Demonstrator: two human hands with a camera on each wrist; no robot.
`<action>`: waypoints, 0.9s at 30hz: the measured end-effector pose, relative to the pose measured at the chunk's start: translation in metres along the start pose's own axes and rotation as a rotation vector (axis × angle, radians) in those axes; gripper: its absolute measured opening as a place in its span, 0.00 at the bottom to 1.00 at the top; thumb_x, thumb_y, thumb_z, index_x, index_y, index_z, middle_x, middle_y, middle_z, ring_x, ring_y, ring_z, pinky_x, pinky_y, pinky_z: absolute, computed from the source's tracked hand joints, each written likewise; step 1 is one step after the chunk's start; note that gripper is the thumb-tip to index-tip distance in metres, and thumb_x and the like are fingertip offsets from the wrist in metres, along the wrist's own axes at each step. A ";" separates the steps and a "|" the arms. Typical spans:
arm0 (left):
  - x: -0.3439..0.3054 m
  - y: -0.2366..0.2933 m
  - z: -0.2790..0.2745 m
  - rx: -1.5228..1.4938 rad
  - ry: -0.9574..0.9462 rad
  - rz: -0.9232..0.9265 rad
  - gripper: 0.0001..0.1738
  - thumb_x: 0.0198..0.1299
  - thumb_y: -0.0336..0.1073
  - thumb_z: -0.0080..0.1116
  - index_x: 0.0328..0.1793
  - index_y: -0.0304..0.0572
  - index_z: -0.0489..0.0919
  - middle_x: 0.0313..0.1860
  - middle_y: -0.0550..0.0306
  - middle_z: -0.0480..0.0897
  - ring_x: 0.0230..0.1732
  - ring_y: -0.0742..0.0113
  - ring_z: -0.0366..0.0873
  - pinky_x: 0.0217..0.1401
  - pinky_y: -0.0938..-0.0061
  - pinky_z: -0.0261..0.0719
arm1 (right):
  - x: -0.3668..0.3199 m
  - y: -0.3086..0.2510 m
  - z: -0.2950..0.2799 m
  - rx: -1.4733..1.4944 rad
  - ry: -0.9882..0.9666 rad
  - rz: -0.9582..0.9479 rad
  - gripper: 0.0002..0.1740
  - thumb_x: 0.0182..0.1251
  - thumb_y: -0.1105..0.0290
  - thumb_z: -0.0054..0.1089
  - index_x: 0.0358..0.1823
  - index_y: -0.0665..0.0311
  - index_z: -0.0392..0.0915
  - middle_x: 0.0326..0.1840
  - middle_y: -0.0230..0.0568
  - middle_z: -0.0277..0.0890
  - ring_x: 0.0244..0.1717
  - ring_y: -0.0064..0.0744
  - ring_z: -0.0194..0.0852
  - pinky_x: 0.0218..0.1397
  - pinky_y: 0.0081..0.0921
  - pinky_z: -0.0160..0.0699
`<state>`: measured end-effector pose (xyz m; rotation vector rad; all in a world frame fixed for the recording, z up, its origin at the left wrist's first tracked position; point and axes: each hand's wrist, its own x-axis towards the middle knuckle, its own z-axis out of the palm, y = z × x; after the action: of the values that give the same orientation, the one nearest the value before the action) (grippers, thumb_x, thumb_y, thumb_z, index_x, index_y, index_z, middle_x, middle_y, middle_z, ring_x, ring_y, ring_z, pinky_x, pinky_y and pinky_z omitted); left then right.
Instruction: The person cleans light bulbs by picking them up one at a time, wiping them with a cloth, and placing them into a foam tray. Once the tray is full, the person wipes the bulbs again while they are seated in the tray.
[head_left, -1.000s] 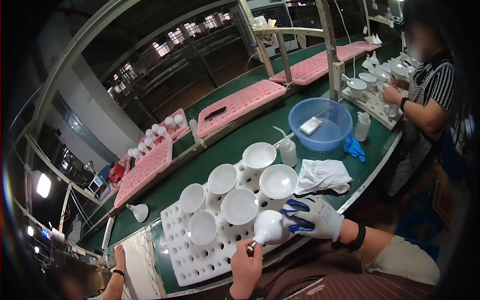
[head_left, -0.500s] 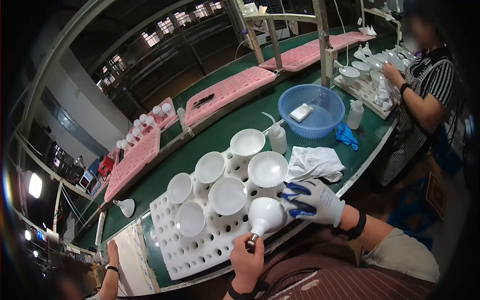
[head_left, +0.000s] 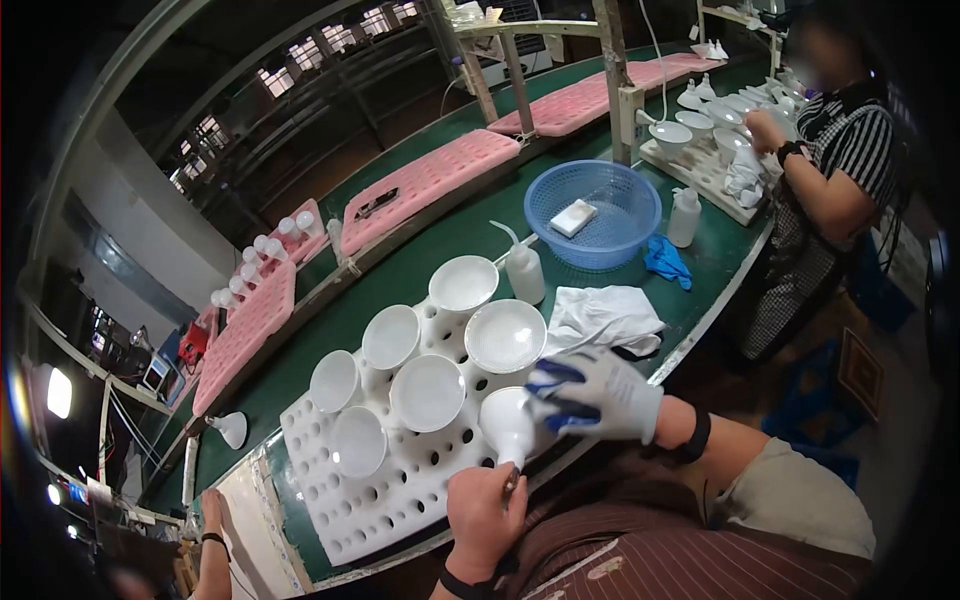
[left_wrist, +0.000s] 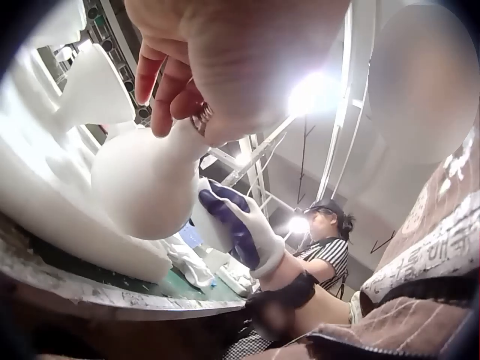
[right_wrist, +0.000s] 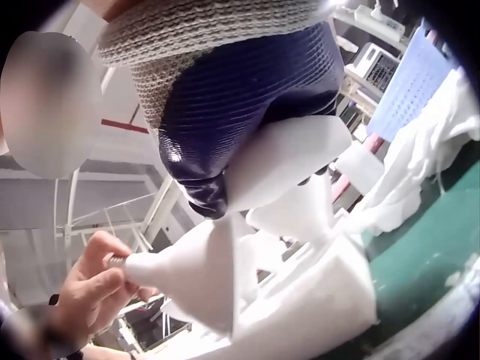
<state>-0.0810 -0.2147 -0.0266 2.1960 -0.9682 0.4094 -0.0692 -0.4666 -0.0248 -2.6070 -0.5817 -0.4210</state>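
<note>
My bare left hand (head_left: 484,522) pinches the metal screw base of a white, funnel-shaped lamp (head_left: 506,425); the left wrist view shows fingers and thumb round the base. The lamp is tilted over the near edge of the white holed tray (head_left: 400,500), its wide face toward my gloved right hand (head_left: 605,398). In the right wrist view the blue-coated fingers (right_wrist: 240,105) curl round a smooth white pad (right_wrist: 289,154), close to the rim of the lamp (right_wrist: 195,274). Whether the pad touches the lamp, I cannot tell. Several white lamps (head_left: 428,393) stand face up in the tray.
A white cloth (head_left: 605,318), a squeeze bottle (head_left: 525,273), a blue basket (head_left: 600,240) and a blue glove (head_left: 668,262) lie beyond the tray. One lamp (head_left: 232,430) lies at the left. Pink holed trays (head_left: 430,185) line the back. Another person (head_left: 840,180) works at the right.
The view has shifted, so the table items appear further left. The lamp in my left hand has turned, and the right hand's fingers now cover part of its face.
</note>
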 end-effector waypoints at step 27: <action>-0.025 -0.021 -0.009 -0.140 0.057 -0.080 0.14 0.50 0.30 0.69 0.43 0.39 0.79 0.33 0.51 0.79 0.32 0.53 0.77 0.37 0.66 0.74 | 0.079 0.015 -0.027 0.570 -0.068 0.112 0.25 0.65 0.56 0.60 0.61 0.56 0.76 0.57 0.47 0.78 0.55 0.46 0.77 0.59 0.34 0.73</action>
<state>-0.0827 -0.1851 -0.0431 2.0778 -0.8493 0.3543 0.0006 -0.4655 0.0228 -2.0962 -0.4867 -0.1050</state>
